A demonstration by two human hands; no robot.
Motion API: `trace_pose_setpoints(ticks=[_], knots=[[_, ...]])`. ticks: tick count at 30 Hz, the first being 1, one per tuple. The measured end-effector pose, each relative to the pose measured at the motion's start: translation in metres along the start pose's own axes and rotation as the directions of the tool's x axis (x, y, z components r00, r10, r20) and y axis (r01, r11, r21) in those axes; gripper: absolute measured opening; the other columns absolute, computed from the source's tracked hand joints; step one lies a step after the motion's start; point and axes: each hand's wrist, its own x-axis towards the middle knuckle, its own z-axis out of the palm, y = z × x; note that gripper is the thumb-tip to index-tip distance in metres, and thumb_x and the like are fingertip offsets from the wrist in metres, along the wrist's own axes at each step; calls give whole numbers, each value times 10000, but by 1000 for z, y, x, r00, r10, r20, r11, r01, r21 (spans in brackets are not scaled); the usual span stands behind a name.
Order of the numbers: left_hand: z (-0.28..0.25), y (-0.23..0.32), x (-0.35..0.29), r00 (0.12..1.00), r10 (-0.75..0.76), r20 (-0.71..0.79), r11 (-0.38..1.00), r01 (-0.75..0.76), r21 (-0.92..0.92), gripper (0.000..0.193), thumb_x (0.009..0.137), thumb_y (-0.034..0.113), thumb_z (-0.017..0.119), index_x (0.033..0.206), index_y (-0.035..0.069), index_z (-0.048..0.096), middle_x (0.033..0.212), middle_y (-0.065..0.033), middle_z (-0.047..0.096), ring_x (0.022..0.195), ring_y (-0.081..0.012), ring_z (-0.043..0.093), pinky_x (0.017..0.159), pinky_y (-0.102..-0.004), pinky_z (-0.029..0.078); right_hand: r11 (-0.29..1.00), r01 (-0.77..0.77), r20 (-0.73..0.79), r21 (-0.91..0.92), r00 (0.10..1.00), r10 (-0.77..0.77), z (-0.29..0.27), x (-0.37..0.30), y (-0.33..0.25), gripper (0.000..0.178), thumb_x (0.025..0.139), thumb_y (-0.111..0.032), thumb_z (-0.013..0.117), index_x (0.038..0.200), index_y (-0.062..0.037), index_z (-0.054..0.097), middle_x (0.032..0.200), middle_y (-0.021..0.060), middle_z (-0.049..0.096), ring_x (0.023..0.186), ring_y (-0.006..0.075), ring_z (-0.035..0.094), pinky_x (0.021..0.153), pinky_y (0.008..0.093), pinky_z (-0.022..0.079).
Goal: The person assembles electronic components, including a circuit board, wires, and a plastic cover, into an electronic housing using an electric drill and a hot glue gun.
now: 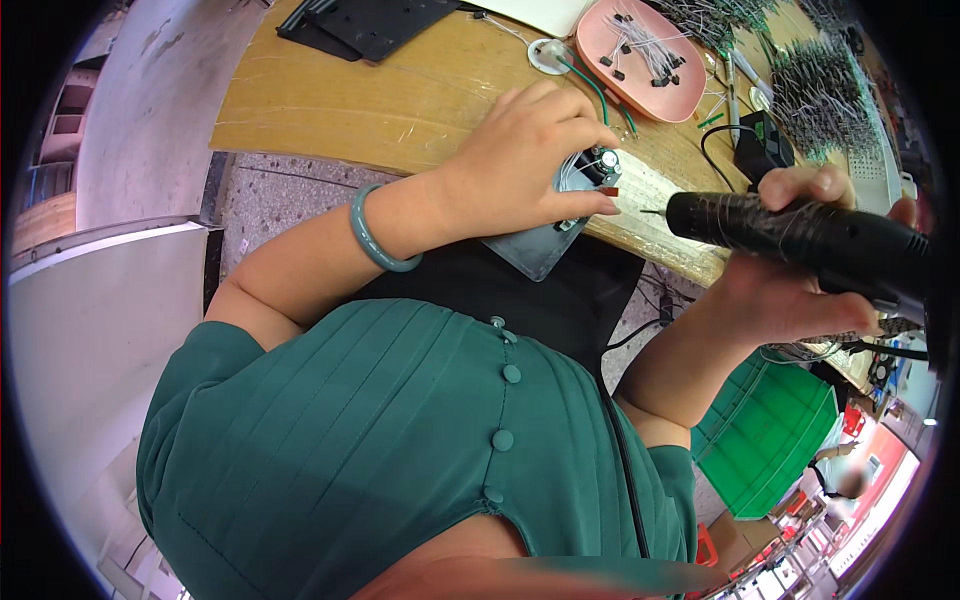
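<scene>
Nearest me, above the black cloth [440, 285] over my lap, a grey plate [540, 252] juts past the edge of the worktop [340, 110]. My left hand arches over it [530, 150], half curled, thumb and fingers around the small black part [597, 168] and its loops of white wire [572, 174]; how hard I grip, I cannot tell. I'd keep that hold firm, with the plate braced against the worktop, wires tucked aside and thumb tip out of the bit's line.

To the right, my right hand [790, 290] is wrapped around a black powered driver [800, 232], its bit [652, 212] pointing at the part, near my thumb and apparently not touching. Best, I judge, to line the bit up straight before giving it any power, then press lightly.

Beyond lie a pink tray [655, 104] of wired connectors, a black box [762, 150] and bundled wires [820, 100], whose strands I'd keep away from the bit.
</scene>
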Motion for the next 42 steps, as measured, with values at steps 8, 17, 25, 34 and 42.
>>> trace_pose_setpoints(ticks=[8,17,25,34,42], knots=[[4,6,4,1000,-8,-10,1000,9,29,315,698,147,648,998,53,664,962,-70,572,953,-274,506,862,-388,424,999,21,51,-41,999,-19,-3,16,20,824,828,-743,465,1348,-113,358,939,209,618,694,313,611,680,414,523],[10,7,6,997,-57,-55,998,58,9,252,693,155,673,932,74,677,911,-40,563,915,-258,506,825,-382,430,902,-78,-127,-424,992,26,20,18,22,820,841,-736,456,1342,-98,344,891,196,615,655,289,586,639,387,506],[12,6,6,997,-48,-67,998,50,32,225,699,155,695,912,85,678,898,-38,557,906,-252,507,816,-384,427,895,-91,-119,-436,992,43,20,18,24,836,835,-744,458,1347,-96,328,887,193,614,654,280,588,638,387,508],[-8,6,14,997,36,70,999,-38,27,237,813,230,681,963,45,683,899,-71,585,912,-258,540,812,-385,432,895,-99,-111,-436,992,56,29,20,24,890,835,-755,435,1362,-52,291,867,189,605,631,268,577,620,375,500],[-10,-21,43,928,88,362,971,1,-238,191,770,141,720,903,11,677,828,-103,617,835,-265,597,751,-369,468,842,-34,78,-539,993,90,40,21,23,948,852,-763,362,1373,21,258,848,191,592,615,238,574,593,316,496]])
